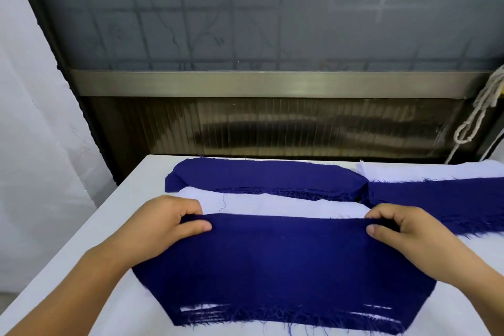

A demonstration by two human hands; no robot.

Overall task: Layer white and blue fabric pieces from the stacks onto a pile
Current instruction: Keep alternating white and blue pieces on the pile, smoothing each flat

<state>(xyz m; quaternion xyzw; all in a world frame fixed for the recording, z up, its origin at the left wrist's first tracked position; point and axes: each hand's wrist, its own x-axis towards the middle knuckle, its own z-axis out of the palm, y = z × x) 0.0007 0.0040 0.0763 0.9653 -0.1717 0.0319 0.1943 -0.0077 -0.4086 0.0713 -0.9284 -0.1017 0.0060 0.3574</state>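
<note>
Blue piece [283,267] lies crosswise; left hand [169,222], right hand [395,226] pinch far corners.

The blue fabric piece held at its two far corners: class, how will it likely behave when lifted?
The blue fabric piece will probably droop between the left hand and right hand, being thin cloth. Its frayed near edge may shed threads. It looks light.

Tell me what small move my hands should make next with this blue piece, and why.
Probably carry the blue piece forward until its far edge covers the white piece beneath. Both the left hand and right hand pinch that edge at its corners, and a white strip shows uncovered beyond it.
</note>
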